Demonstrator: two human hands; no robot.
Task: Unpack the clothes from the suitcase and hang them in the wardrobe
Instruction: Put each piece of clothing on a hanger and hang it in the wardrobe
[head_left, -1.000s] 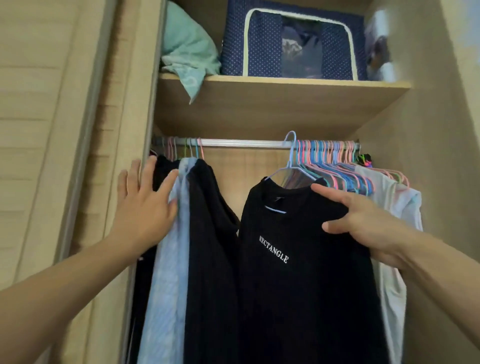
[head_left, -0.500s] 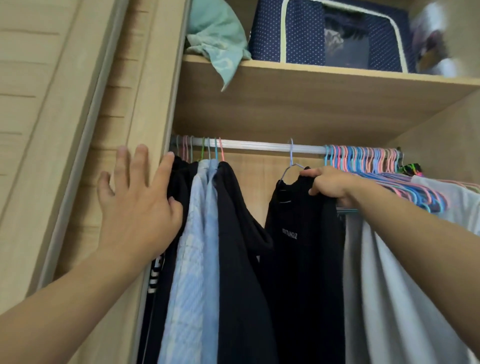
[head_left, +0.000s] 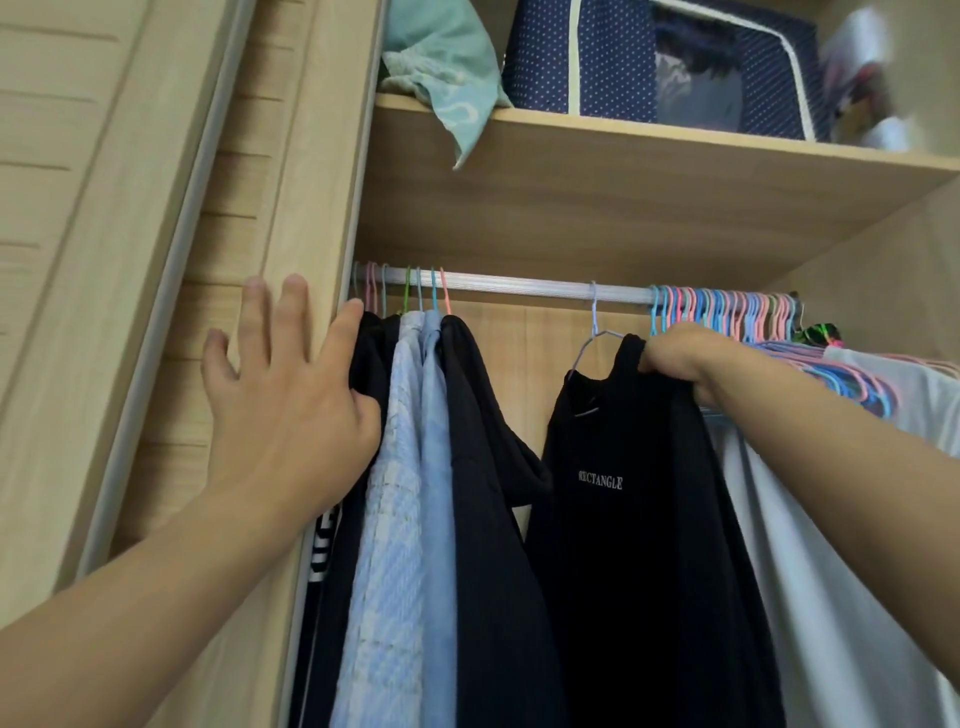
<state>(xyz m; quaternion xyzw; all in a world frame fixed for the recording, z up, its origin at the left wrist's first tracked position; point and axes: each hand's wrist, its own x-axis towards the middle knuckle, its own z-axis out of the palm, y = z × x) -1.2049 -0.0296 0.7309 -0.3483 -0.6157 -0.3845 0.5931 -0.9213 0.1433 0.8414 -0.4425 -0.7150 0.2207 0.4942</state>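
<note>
Two hands (head_left: 291, 415), one rail (head_left: 519, 286), one storage box (head_left: 649, 62), two light-blue shirts (head_left: 410, 467).

Two bare forearms and hands reach in from the bottom corners. The left hand (head_left: 283, 415) and right hand (head_left: 678, 353) wear no sleeves, gloves, rings, watches or bracelets. Fingernails are short and unpainted.

Black shirt (head_left: 639, 519), hanging on rail: white chest print reading "RECTANGLE", at 5 o'clock from frame centre. No other readable text.
</note>
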